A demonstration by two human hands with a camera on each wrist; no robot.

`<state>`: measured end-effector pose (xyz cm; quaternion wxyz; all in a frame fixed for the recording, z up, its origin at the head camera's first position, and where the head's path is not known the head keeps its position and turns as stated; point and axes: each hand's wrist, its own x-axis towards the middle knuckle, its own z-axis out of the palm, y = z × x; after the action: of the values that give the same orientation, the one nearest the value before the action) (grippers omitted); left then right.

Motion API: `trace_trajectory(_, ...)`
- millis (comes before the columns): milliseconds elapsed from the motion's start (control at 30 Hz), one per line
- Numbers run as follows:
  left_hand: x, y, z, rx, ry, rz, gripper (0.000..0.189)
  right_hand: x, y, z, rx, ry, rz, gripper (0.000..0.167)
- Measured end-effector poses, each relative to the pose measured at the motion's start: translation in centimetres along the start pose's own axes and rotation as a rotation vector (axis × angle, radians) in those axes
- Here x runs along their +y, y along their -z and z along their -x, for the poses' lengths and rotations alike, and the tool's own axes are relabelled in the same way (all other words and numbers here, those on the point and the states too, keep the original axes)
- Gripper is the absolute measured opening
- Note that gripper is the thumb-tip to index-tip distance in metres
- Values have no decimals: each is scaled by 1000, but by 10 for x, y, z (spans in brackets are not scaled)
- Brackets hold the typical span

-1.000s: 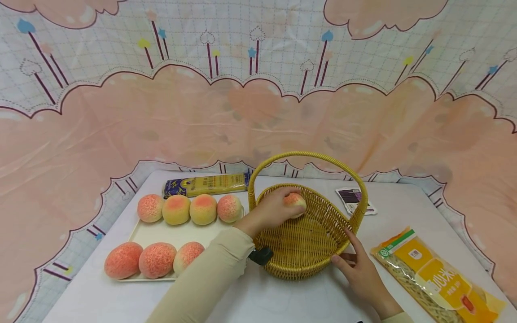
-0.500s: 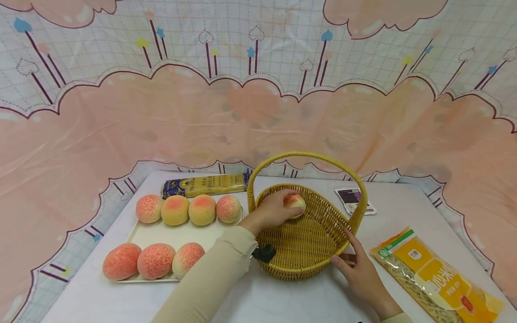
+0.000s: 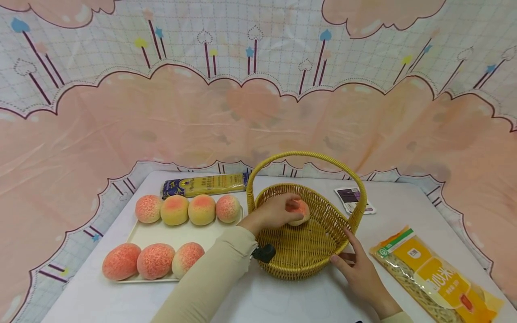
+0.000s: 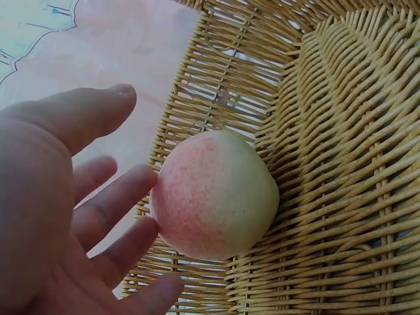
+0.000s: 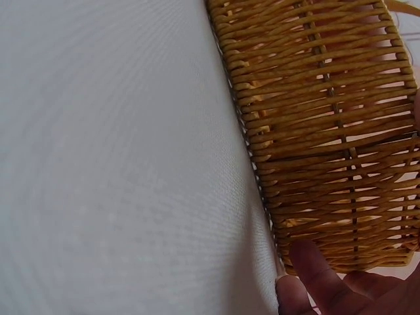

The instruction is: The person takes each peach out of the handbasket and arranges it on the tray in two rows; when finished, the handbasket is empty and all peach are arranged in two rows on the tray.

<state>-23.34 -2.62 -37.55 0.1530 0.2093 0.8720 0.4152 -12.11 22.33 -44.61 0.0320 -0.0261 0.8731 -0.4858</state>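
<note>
In the head view, a pink and cream peach (image 3: 300, 215) lies inside the woven basket (image 3: 300, 253), towards its back left. My left hand (image 3: 278, 211) reaches over the basket's left rim beside it. The left wrist view shows the peach (image 4: 223, 197) against the wicker; the left hand's (image 4: 85, 216) thumb stands well off it, while loosely spread fingertips are at or just touching its side. On the basket's right side, my right hand (image 3: 361, 273) grips the rim. Fingers (image 5: 315, 272) press the outer wall in the right wrist view, and the thumb is mostly out of frame.
A cream tray (image 3: 173, 235) at left bears several peaches in two rows. Behind it lies a blue and yellow noodle packet (image 3: 206, 185). A small dark-labelled packet (image 3: 353, 199) sits behind the basket's right side; an orange noodle bag (image 3: 436, 276) lies at right. The tall basket handle (image 3: 307, 154) arches overhead.
The peach in the basket has shifted slightly right and nearer. My left hand's fingers have loosened from it. The right hand stays on the basket.
</note>
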Motion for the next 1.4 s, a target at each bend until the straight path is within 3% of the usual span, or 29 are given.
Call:
trace_trajectory(133,0,0,-1,13,5,-47,55,0,0,0,0,3,-7,82)
trace_trajectory(500,1,-1,-2,-20,12,-59,50,-2,-1,1,4,4,-2,83)
trace_trajectory(767,9,-3,-1,-40,-41,-52,42,0,-1,1,9,15,-10,82)
trace_trajectory(1000,12,-9,0,-64,-49,-20,37,2,-2,0,4,2,-11,83)
trace_trajectory(1200,11,-11,-2,-32,-46,-94,32,2,-2,1,9,14,-3,82)
trace_trajectory(1400,9,-13,-5,-57,-36,-135,43,2,-1,0,7,20,-3,82)
